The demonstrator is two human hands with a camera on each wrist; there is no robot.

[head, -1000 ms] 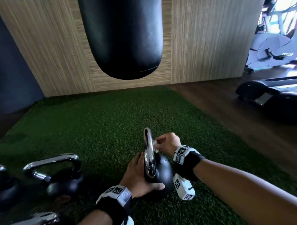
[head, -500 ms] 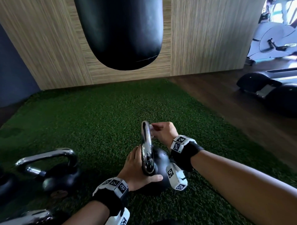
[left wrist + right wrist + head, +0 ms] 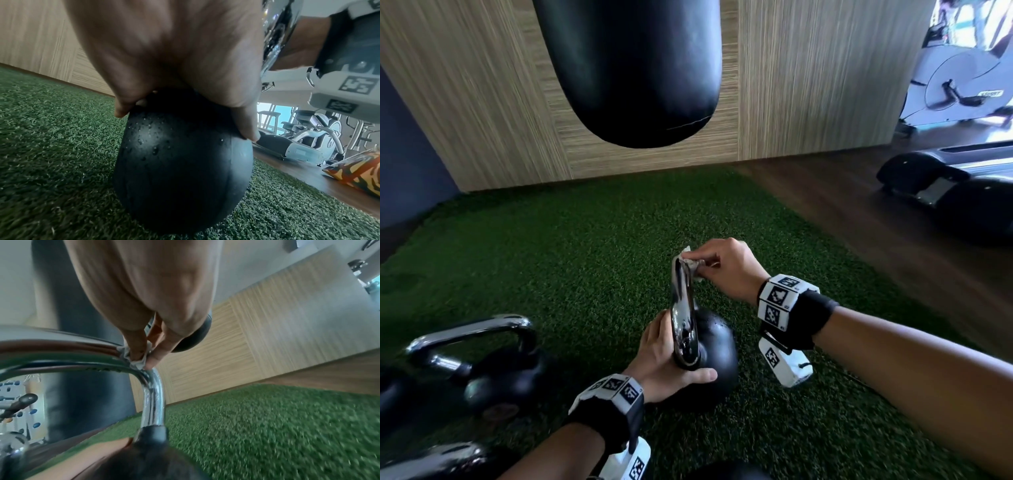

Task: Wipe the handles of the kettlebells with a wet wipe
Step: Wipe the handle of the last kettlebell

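The green turf (image 3: pixel 585 246) fills the floor ahead of me, with the black punching bag (image 3: pixel 633 68) hanging over its far edge and a treadmill (image 3: pixel 955 185) off to my right. On the turf stands the kettlebell (image 3: pixel 717 346) I am cleaning, and another kettlebell (image 3: pixel 493 363) waits near it on my left, its handle not yet under the wipe. My left hand (image 3: pixel 671 359) steadies the black ball, fingers spread over one side and thumb laid across the front, curled round it where the handle roots. My right hand (image 3: pixel 726 270) pinches the wet wipe (image 3: pixel 690 265) against the chrome handle (image 3: pixel 683 318). A second ago that pinch sat lower on the far side; it has now climbed to the top bend. I judge the near run of the bar remains to be rubbed, though blur hides which parts are wet. In the wrist view my fingertips (image 3: pixel 151 363) press the crumpled wipe onto the corner.
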